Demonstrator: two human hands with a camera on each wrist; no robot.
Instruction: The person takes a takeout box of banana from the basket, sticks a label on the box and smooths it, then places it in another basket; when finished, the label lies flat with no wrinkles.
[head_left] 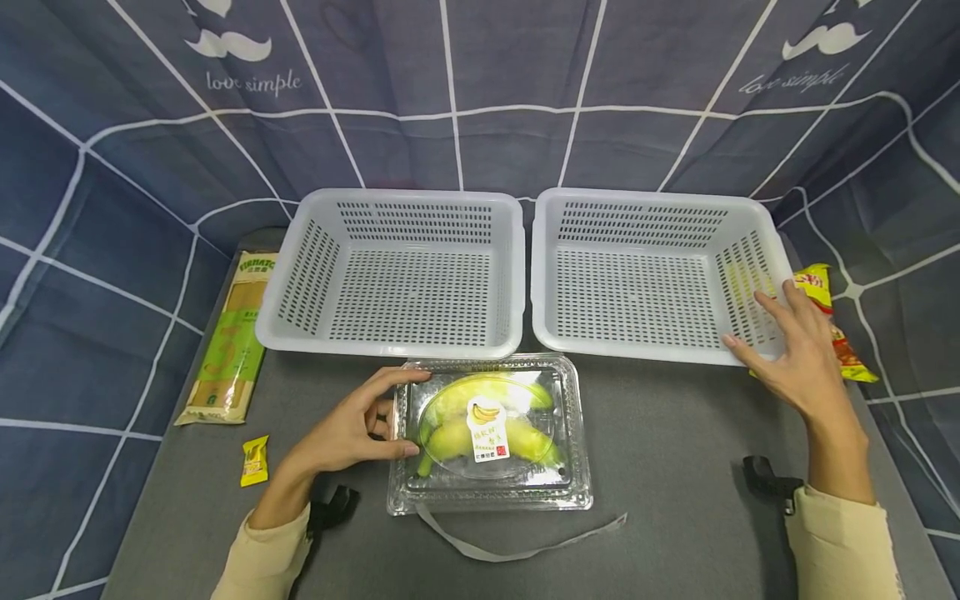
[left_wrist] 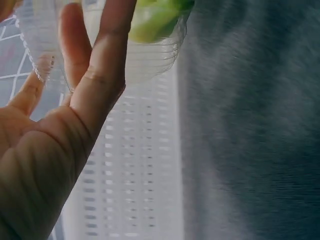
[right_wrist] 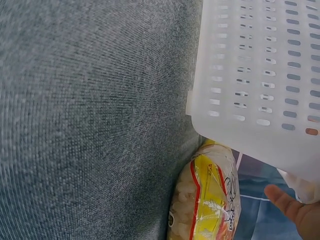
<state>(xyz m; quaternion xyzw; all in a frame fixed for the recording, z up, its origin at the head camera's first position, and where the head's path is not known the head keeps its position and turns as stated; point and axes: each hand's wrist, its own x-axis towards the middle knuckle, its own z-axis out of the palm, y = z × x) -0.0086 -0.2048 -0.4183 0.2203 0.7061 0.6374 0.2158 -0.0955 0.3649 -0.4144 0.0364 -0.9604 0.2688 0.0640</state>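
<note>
A clear plastic box [head_left: 577, 450] holds green-yellow bananas [head_left: 442, 442] under a lid with a white label [head_left: 491, 437]. My left hand [head_left: 352, 429] grips the box by its left side, thumb at the near part and fingers farther back. In the left wrist view, fingers [left_wrist: 102, 80] lie against the clear wall, with green fruit behind it. Over the right rim of the right white basket [head_left: 630, 353] is my right hand [head_left: 806, 358], fingers spread and holding nothing. Beside that basket, partly hidden by the hand, lies a yellow and red food bag [right_wrist: 207, 195].
Left of the right basket stands a second white basket [head_left: 390, 347]. A green and tan pasta pack [head_left: 228, 358] and a small yellow packet [head_left: 255, 461] lie at left. Near the box's front is a pale strip [head_left: 517, 554]. A checked curtain [head_left: 510, 150] hangs behind the baskets.
</note>
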